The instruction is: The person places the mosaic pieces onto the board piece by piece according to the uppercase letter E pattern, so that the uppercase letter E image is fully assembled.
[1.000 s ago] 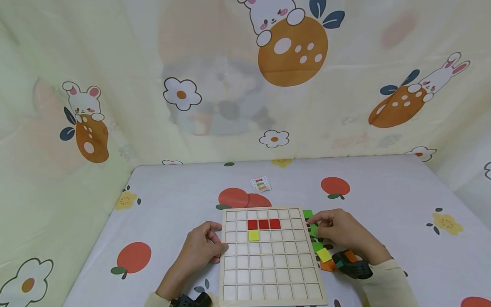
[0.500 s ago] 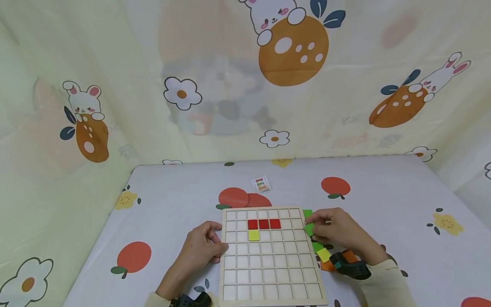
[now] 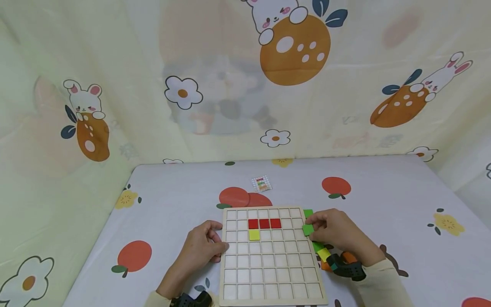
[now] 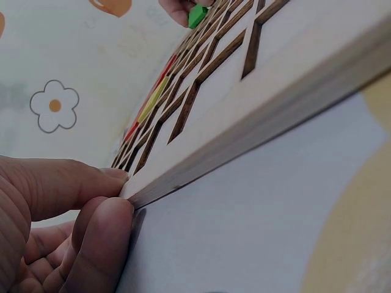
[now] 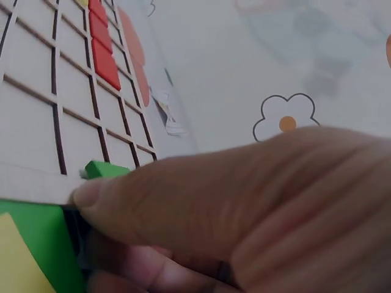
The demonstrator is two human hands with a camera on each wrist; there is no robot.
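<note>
A wooden grid board (image 3: 277, 273) with white cells lies on the table. Three red square tiles (image 3: 264, 224) fill a row near its far side, and a yellow tile (image 3: 254, 235) sits in the cell below the leftmost. My left hand (image 3: 201, 243) holds the board's left edge; in the left wrist view the thumb and a finger meet at its rim. With thumb and fingers, my right hand (image 3: 335, 228) pinches a green tile (image 3: 308, 230) over the board's right edge. The right wrist view shows that green tile (image 5: 107, 170) partly behind the thumb.
More green tiles (image 3: 317, 246), a yellow tile (image 3: 324, 254) and orange tiles lie along the board's right side, partly under my right wrist. A small pattern card (image 3: 261, 183) rests beyond the board. A printed curtain (image 3: 222, 119) hangs behind the table.
The right hand has shifted slightly left, bringing the pinched green tile from beside the board to over its right edge. The left hand stays in place.
</note>
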